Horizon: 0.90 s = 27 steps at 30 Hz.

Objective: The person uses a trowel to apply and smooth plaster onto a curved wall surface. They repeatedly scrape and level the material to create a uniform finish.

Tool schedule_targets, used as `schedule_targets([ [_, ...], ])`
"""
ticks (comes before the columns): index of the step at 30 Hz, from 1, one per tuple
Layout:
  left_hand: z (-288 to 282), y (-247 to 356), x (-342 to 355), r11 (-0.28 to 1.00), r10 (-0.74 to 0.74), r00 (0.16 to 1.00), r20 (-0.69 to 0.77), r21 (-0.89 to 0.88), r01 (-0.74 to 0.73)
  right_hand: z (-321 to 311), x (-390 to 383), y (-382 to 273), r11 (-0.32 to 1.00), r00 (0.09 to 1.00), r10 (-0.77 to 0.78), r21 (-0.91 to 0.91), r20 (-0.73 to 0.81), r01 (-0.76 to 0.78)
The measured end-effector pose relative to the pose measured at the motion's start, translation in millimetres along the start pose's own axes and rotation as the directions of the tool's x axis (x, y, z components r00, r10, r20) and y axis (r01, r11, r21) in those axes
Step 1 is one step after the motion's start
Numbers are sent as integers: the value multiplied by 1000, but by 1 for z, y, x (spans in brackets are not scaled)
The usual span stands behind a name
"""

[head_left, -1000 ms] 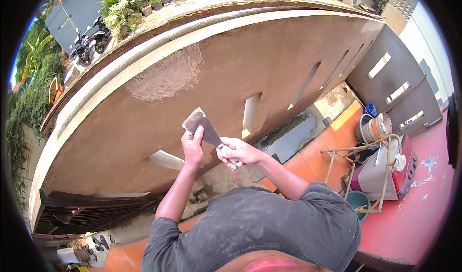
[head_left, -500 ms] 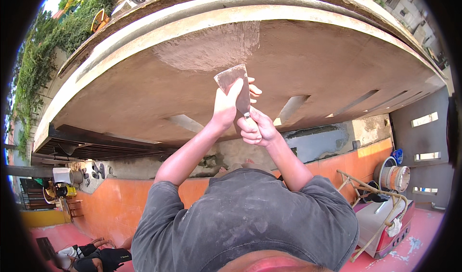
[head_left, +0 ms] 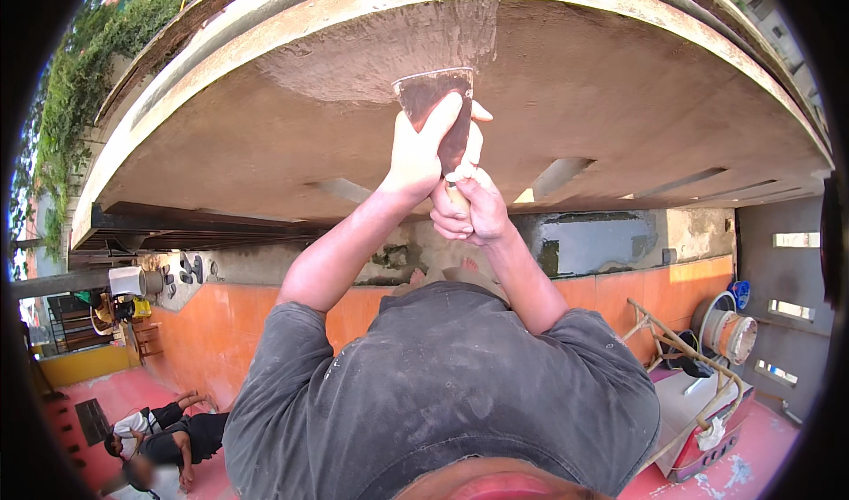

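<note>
A wide scraper (head_left: 439, 91) with a dark metal blade and a pale handle is held in both hands against a brown wall (head_left: 610, 102). My right hand (head_left: 480, 206) is wrapped round its handle. Higher up, my left hand (head_left: 417, 153) grips the blade, thumb flat on the near face and some fingers behind it. The blade's broad edge points away from me, at the lower border of a lighter, rough patch (head_left: 345, 62) on the wall. Whether the edge touches the surface is hard to tell.
Slots (head_left: 562, 175) pierce the wall low down. A wet patch (head_left: 601, 244) lies on the ground beside orange tiling (head_left: 221, 323). At right stand a tubular frame (head_left: 730, 381) and a bucket (head_left: 734, 339). Other people (head_left: 177, 438) are at the lower left.
Both hands and the scraper sit higher in the picture. The blade has turned more square to the wall's top edge. My view has shifted, moving the wall's rim upward.
</note>
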<state>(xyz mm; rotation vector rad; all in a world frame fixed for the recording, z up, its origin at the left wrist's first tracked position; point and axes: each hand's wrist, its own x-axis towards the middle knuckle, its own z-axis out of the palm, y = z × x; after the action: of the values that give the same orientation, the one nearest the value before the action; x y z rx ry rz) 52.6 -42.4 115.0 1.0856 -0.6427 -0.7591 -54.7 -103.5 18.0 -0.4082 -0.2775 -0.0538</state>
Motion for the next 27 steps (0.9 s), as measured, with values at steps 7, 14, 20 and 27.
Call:
schedule_targets([
  [7, 7, 0, -5, 1000, -28, 998, -50, -2, 28, 5, -1, 0, 985, 998, 54, 166, 18, -57],
  [14, 14, 6, -5, 997, -72, 996, -50, -44, 69, 9, -5, 1, 945, 997, 69, 318, 33, -75],
  [20, 19, 4, -6, 994, -99, 994, -45, -45, 97, 11, -10, -3, 918, 996, 87, 387, 21, -89],
  [27, 27, 15, 0, 993, -75, 996, -40, -93, 71, 15, -5, -12, 984, 997, 27, 176, 67, -38],
])
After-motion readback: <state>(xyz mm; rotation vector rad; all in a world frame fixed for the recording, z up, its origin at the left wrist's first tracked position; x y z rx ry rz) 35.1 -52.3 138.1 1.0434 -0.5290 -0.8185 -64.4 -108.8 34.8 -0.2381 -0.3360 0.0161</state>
